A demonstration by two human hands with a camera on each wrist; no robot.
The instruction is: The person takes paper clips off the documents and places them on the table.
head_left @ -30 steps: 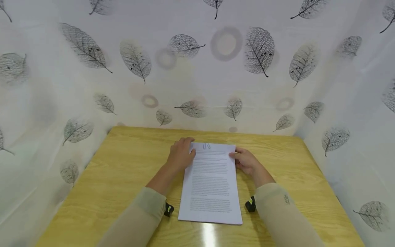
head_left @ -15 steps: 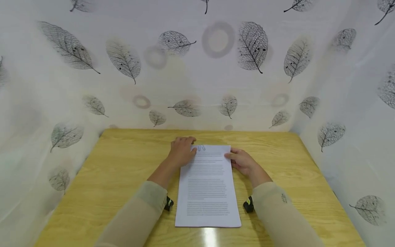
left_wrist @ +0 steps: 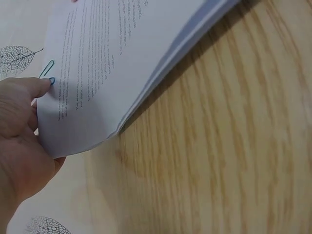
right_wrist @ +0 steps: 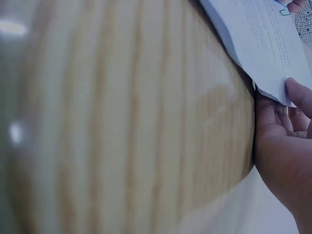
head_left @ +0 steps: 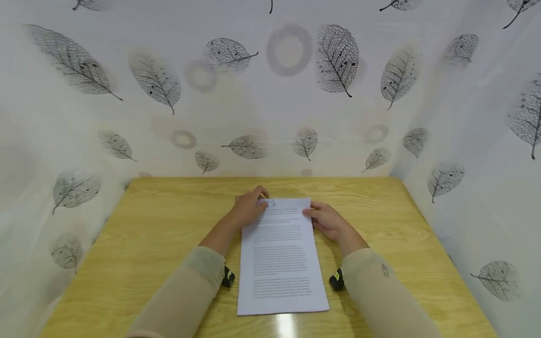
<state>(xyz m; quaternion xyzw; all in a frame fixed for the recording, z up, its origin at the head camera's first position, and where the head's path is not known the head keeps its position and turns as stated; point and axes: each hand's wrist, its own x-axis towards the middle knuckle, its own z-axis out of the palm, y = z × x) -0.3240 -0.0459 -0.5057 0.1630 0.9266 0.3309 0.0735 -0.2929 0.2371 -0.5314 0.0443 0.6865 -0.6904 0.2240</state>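
A stack of printed paper sheets (head_left: pixel 281 263) lies on the table, its far end slightly raised. Two paper clips sit on its top edge: a green paper clip (left_wrist: pixel 47 68) and, beside it, a blue paper clip (left_wrist: pixel 52 80) partly covered by my left thumb. My left hand (head_left: pixel 248 209) is at the top left corner, pinching the blue clip at the paper's edge between thumb and fingers. At the upper right side, my right hand (head_left: pixel 328 220) grips the stack, thumb on top and fingers beneath, as the right wrist view also shows.
The wood-grain table (head_left: pixel 169 244) extends on both sides of the stack. A white curtain (head_left: pixel 249 103) with leaf prints surrounds its back and sides. Black wrist cameras (head_left: pixel 336 280) are worn below the sleeves.
My left thumb and fingers have moved onto the left clip, which is now mostly covered. The right hand keeps its grip on the stack. The head view has shifted slightly.
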